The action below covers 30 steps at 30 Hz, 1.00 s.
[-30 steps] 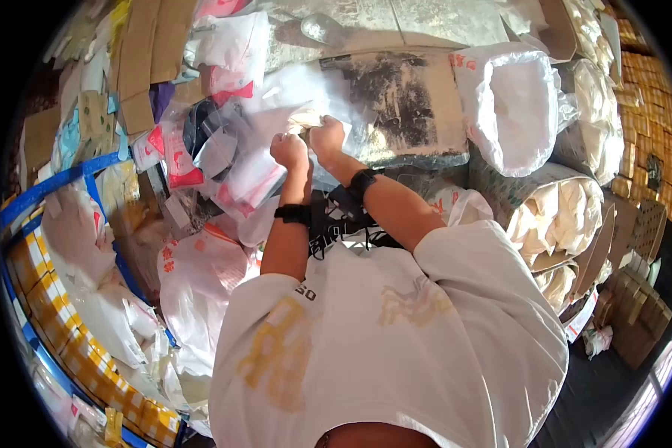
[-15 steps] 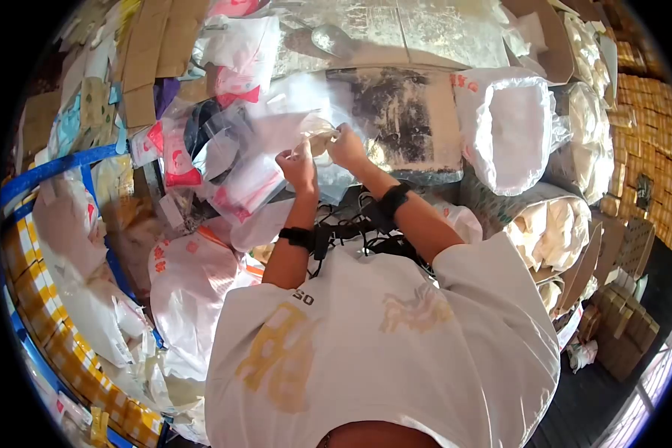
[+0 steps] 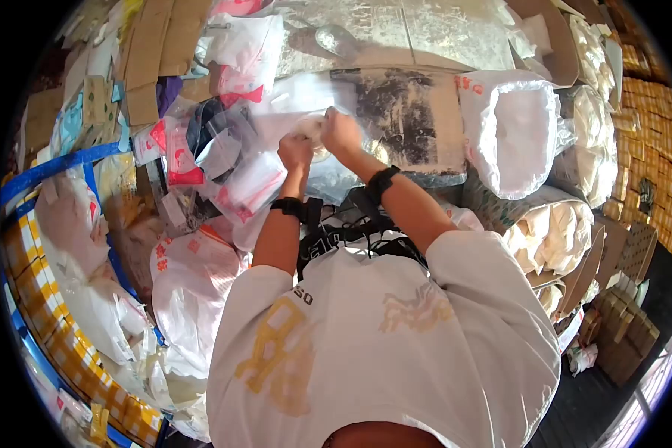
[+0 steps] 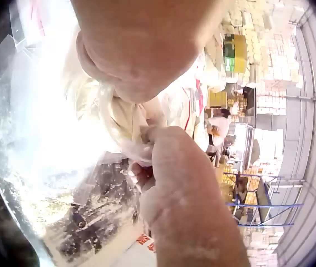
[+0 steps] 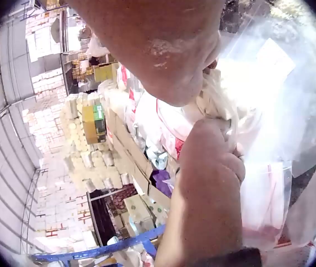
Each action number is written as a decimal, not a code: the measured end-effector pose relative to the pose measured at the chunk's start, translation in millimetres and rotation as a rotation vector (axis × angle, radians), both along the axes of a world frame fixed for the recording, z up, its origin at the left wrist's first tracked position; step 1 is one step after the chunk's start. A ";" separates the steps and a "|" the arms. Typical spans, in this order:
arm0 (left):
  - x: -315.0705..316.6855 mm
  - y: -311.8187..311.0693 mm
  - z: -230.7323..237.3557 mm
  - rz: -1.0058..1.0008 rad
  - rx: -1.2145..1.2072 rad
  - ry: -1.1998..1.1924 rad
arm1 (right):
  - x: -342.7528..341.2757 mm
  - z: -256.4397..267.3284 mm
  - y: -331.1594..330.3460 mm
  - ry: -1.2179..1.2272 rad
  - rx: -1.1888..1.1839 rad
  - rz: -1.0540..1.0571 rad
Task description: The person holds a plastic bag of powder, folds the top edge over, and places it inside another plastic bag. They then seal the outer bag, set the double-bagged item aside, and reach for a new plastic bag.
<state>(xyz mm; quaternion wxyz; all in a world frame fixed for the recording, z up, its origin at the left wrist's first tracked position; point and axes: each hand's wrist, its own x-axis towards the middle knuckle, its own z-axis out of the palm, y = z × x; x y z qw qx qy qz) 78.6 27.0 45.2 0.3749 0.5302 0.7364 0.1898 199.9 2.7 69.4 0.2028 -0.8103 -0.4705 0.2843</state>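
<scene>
Both hands meet over the work surface at a cream-coloured, see-through plastic bag (image 3: 310, 127). My left hand (image 3: 296, 151) pinches one side of its gathered top, fingers curled in. Opposite it, the right hand (image 3: 342, 133) grips the other side with bent fingers. Close up in the left wrist view, the bag's bunched plastic (image 4: 126, 119) runs in folds between the two hands. The right wrist view shows the same gathered film (image 5: 220, 105), with the lower part washed out by glare. Some fingertips are hidden behind the knuckles.
A white-lined open container (image 3: 526, 138) stands to the right, past a dark, powder-dusted board (image 3: 407, 119). A metal scoop (image 3: 334, 41) lies at the back. Clear and pink-printed bags (image 3: 181, 153) crowd the left, beside a blue rail (image 3: 71, 170).
The hands, slightly apart and lower half a second ago, have risen and closed in with fingers curled tighter. The bag's top stays between them throughout.
</scene>
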 end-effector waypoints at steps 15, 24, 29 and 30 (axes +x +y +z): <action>-17.5 -44.4 55.4 -0.708 0.292 0.375 | 9.0 -7.7 30.7 0.028 -0.034 -0.019; -27.7 -7.9 16.5 -0.775 0.503 0.396 | 59.0 27.5 -0.6 -0.390 0.349 1.071; -39.8 6.9 32.6 -0.963 0.452 0.485 | 60.0 20.4 13.7 -0.647 0.389 1.076; -45.2 10.8 30.2 -0.986 0.458 0.481 | 56.9 18.2 18.5 -0.651 0.351 1.100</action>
